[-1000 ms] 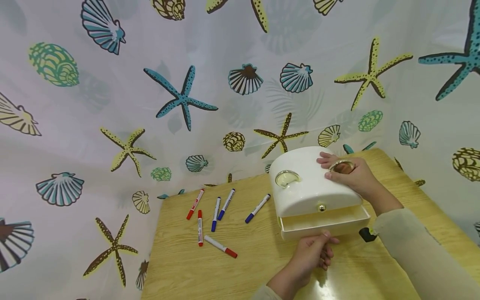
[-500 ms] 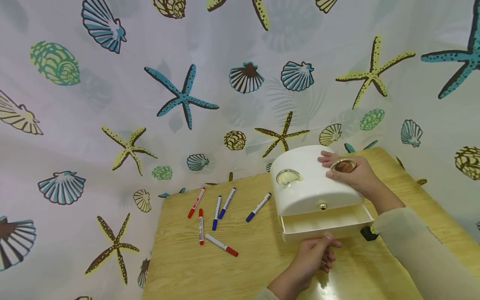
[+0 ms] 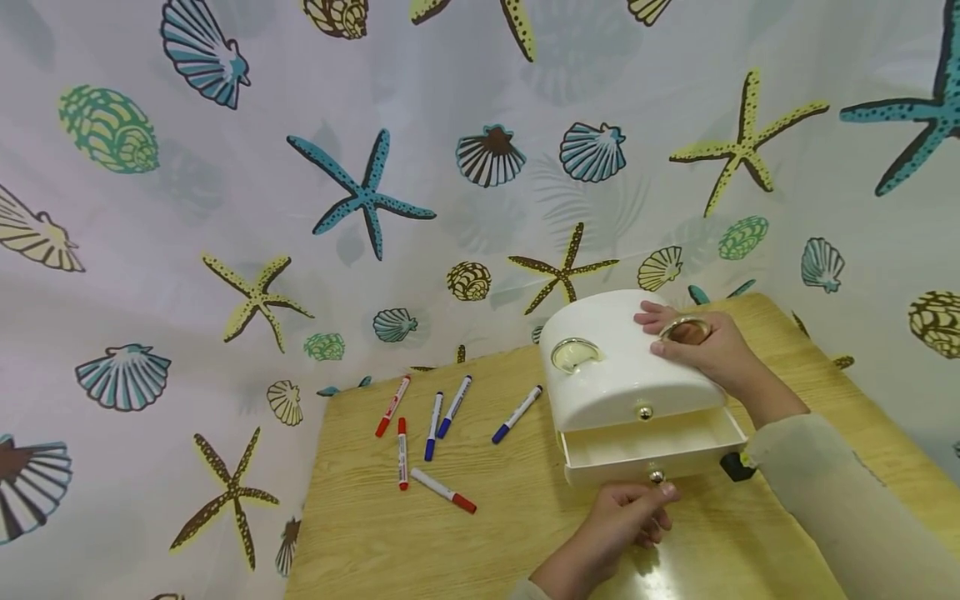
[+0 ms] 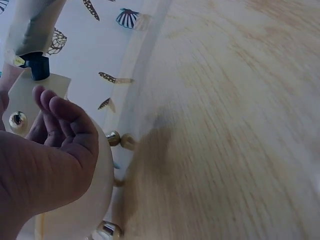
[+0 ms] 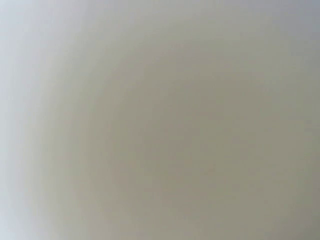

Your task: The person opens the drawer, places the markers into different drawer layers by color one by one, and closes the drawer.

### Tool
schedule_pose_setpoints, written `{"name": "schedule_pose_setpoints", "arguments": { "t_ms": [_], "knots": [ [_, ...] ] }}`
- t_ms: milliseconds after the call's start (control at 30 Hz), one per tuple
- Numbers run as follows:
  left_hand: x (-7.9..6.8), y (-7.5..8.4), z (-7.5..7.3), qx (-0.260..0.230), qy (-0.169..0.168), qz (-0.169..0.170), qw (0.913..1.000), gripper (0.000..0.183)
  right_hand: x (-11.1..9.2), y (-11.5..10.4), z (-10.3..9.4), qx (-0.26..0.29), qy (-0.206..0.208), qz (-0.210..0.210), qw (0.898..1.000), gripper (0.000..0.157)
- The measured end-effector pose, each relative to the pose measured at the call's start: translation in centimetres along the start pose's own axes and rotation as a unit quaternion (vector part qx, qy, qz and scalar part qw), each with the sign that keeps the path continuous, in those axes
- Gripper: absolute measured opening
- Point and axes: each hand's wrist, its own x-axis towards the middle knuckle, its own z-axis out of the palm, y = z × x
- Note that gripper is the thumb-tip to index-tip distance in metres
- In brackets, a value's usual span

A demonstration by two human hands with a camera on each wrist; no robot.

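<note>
Drawer (image 3: 615,473) step seems underway; left hand (image 3: 624,521) loose, knob's (image 3: 657,477) seven o'clock; right hand (image 3: 711,354) spread, box's (image 3: 618,375) three o'clock; next likely needs steady bracing.

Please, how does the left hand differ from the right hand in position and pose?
Position: the right hand rests on top of the white box; the left hand is before the open drawer, just below its knob. Pose: the right hand has fingers extended, while the left hand has fingers curled inward. Shared: both have pale sleeves.

Print on markers (image 3: 402,454) too small to read.
</note>
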Motion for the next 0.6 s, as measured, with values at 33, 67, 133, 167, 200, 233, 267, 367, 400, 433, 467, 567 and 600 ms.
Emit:
{"name": "schedule_pose_setpoints", "arguments": {
  "t_ms": [33, 67, 133, 167, 200, 233, 267, 367, 400, 433, 467, 567, 600],
  "knots": [
    [-0.1, -0.2, -0.2, 0.004, -0.003, -0.004, 1.0, 0.048, 0.1, 0.0, 0.0, -0.001, 0.001, 0.002, 1.0, 0.033],
    [-0.1, -0.5, -0.4, 0.011, -0.006, -0.009, 0.9999, 0.045, 0.1, 0.0, 0.1, 0.001, 0.001, 0.003, 1.0, 0.033],
    [-0.2, -0.9, -0.9, 0.028, -0.013, -0.014, 0.9994, 0.037, 0.2, -0.1, 0.1, 0.002, 0.001, 0.001, 1.0, 0.033],
    [-0.3, -1.1, -1.2, 0.033, -0.016, -0.018, 0.9992, 0.032, 0.2, -0.1, 0.1, 0.002, 0.002, 0.001, 1.0, 0.033],
    [-0.4, -1.3, -1.5, 0.036, -0.017, -0.02, 0.999, 0.027, 0.2, -0.1, 0.1, 0.001, 0.002, 0.001, 1.0, 0.033],
    [-0.5, -1.4, -1.8, 0.039, -0.017, -0.025, 0.9988, 0.024, 0.2, -0.1, 0.0, -0.002, 0.002, 0.003, 1.0, 0.033],
    [-0.6, -1.6, -2.2, 0.039, -0.016, -0.03, 0.9987, 0.025, 0.2, -0.1, 0.0, -0.002, 0.003, 0.005, 1.0, 0.033],
    [-0.9, -2.1, -3.2, 0.028, -0.003, -0.05, 0.9983, 0.032, 0.2, 0.0, 0.1, -0.005, 0.002, 0.01, 1.0, 0.034],
    [-1.0, -2.2, -3.6, 0.026, 0.004, -0.058, 0.998, 0.034, 0.2, 0.0, 0.1, -0.005, 0.001, 0.011, 1.0, 0.034],
    [-1.1, -2.3, -4.0, 0.023, 0.011, -0.064, 0.9976, 0.036, 0.2, 0.0, 0.1, -0.005, 0.001, 0.013, 1.0, 0.034],
    [-1.2, -2.3, -4.4, 0.022, 0.019, -0.068, 0.9972, 0.038, 0.1, 0.0, 0.1, -0.002, 0.0, 0.013, 1.0, 0.034],
    [-1.2, -2.2, -5.6, 0.022, 0.05, -0.071, 0.996, 0.037, 0.1, 0.0, 0.1, -0.002, 0.0, 0.012, 1.0, 0.034],
    [-1.2, -2.2, -6.0, 0.023, 0.06, -0.071, 0.9954, 0.036, 0.0, -0.1, 0.1, -0.002, 0.0, 0.011, 1.0, 0.034]
  ]
}}
